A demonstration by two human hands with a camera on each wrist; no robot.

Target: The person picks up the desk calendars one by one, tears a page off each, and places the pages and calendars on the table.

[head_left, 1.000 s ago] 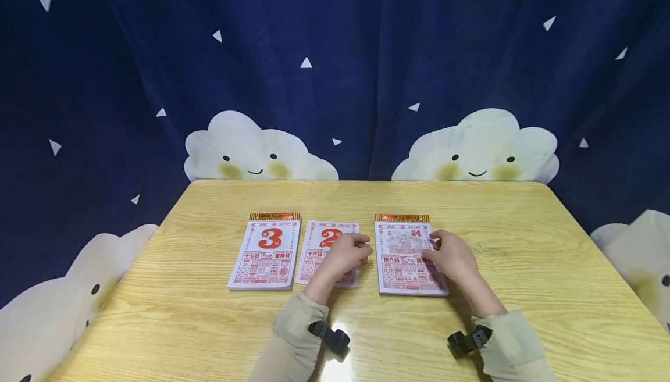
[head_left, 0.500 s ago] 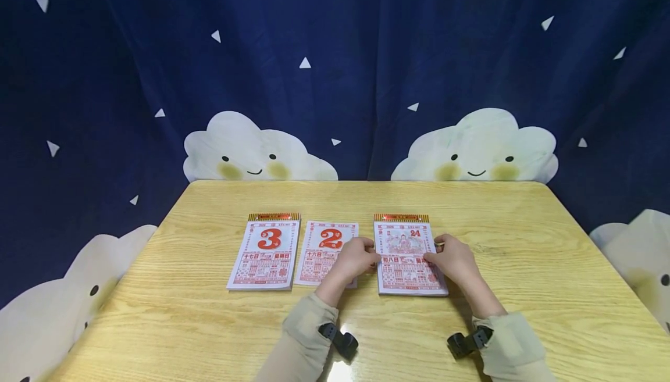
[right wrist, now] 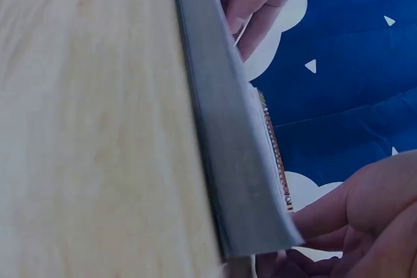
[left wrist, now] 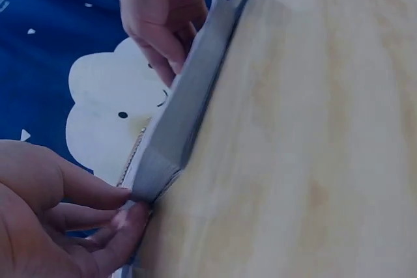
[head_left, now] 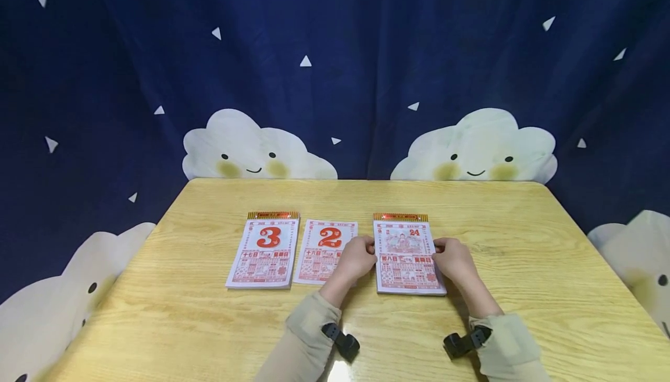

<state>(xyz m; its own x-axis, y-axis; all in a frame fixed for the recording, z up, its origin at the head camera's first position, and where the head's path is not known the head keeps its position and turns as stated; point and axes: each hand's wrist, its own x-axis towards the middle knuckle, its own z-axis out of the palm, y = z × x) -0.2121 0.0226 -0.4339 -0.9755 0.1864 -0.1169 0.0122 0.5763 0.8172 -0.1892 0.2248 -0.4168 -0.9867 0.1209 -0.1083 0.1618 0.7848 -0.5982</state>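
Observation:
A tear-off calendar pad (head_left: 405, 274) showing a red 24 and a seated figure lies on the wooden table, its red-and-gold binding strip at the far end. My left hand (head_left: 357, 260) holds its left edge. At the right edge my right hand (head_left: 455, 261) grips it, thumb by the top sheet. The left wrist view has the left thumb and finger pinching a corner of the page stack (left wrist: 186, 109). In the right wrist view the right thumb and fingers meet the stack's thick side (right wrist: 225, 141); some fingers there are hidden by the pad.
Left of the hands lies a calendar page (head_left: 319, 254) with a red 2, partly covered by my left hand. Further left is another calendar pad (head_left: 262, 263) marked 3. Behind the table (head_left: 502, 207) hangs a dark blue curtain (head_left: 335, 79) with white clouds and triangles.
My left hand has moved right, from over the page marked 2 to the left edge of the pad marked 24. My right hand has shifted from its top sheet to its right edge.

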